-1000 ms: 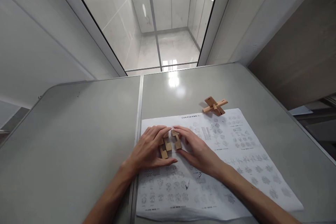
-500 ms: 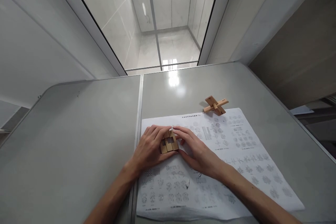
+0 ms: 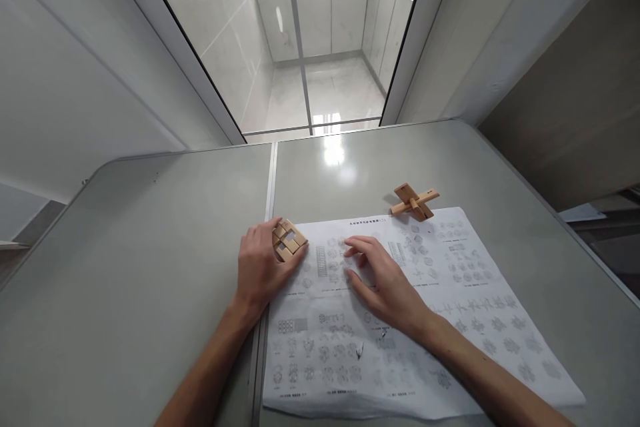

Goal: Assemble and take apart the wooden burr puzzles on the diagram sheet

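My left hand (image 3: 264,260) is closed around a small wooden block puzzle (image 3: 291,238), made of notched light-wood pieces fitted side by side with gaps between them. The puzzle is at the upper left edge of a printed instruction sheet (image 3: 345,347), which carries rows of small assembly drawings. Over the middle of that sheet, my right hand (image 3: 377,273) has its fingers curved and apart, with nothing between thumb and fingers. Beyond the sheet's top edge, a cross-shaped wooden puzzle (image 3: 414,201) of interlocked pieces rests partly on the paper.
The grey table (image 3: 175,247) has a metal seam strip (image 3: 272,180) running front to back, left of the sheet. Past the far edge stands a framed glass door (image 3: 303,80) with a tiled room behind it. A dark opening lies at the right.
My left hand has carried the block puzzle up and to the left, away from my right hand. The right hand has let go of it and its fingers are now free.
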Demonstrator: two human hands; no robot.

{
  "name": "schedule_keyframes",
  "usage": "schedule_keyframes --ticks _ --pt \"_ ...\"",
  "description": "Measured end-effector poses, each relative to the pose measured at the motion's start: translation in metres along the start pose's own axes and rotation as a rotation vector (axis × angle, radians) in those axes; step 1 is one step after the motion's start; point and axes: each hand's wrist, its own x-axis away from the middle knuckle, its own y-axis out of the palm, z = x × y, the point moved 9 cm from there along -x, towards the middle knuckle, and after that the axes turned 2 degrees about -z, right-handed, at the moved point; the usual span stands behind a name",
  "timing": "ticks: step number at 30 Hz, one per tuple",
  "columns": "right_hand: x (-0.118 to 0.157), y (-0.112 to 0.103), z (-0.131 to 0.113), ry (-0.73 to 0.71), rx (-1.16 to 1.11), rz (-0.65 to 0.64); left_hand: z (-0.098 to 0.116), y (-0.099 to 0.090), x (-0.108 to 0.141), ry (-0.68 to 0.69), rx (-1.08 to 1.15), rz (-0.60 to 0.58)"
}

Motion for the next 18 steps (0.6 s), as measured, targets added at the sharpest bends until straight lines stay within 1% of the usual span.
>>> schedule_keyframes --ticks 2,4,7,10,12,15,18 --pt "-0.001 -0.001 -0.001 0.012 -0.024 0.006 -0.003 -0.001 -0.001 -0.03 -0.026 0.015" --pt "-0.002 -0.005 0.0 0.053 -0.082 0.033 -0.004 -0.002 -0.001 -0.044 -0.045 0.022" --pt "-0.004 -0.013 0.012 0.196 -0.289 0.086 -0.005 -0.001 0.0 -0.048 -0.07 0.024" --pt "-0.004 -0.018 0.03 0.361 -0.63 0.153 -0.005 0.001 0.001 -0.047 -0.077 0.023" --pt "-0.005 -0.022 0.042 0.44 -0.902 0.215 -0.005 0.0 0.002 -0.043 -0.083 0.02" --pt "-0.005 -0.027 0.056 0.519 -1.305 0.321 0.001 -0.005 0.001 -0.019 -0.104 0.047" --pt "-0.005 -0.036 0.067 0.531 -1.584 0.425 0.015 -0.014 0.001 0.065 -0.08 0.116"
